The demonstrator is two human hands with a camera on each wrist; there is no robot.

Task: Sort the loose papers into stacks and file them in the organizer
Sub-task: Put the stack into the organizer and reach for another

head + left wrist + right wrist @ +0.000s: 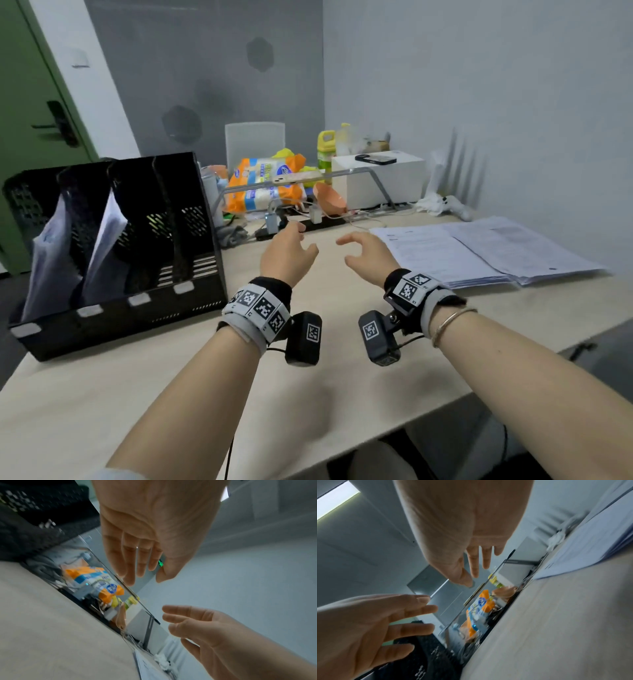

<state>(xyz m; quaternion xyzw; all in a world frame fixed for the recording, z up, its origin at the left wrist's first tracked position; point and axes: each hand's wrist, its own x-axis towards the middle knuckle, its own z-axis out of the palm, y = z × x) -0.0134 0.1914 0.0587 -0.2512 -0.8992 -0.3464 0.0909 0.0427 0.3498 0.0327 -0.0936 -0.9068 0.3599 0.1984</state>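
Both my left hand and right hand hang loose, holding nothing, between the perforated black plastic organizer and flat paper stacks.

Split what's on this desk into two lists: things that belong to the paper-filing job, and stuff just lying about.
Part of the job:
- black organizer, papers already in its two left slots
- loose papers on the desk at the right
- left hand and right hand, both empty

Just lying about:
- orange snack bag
- yellow-green bottle
- white box with a phone on top
- orange bowl
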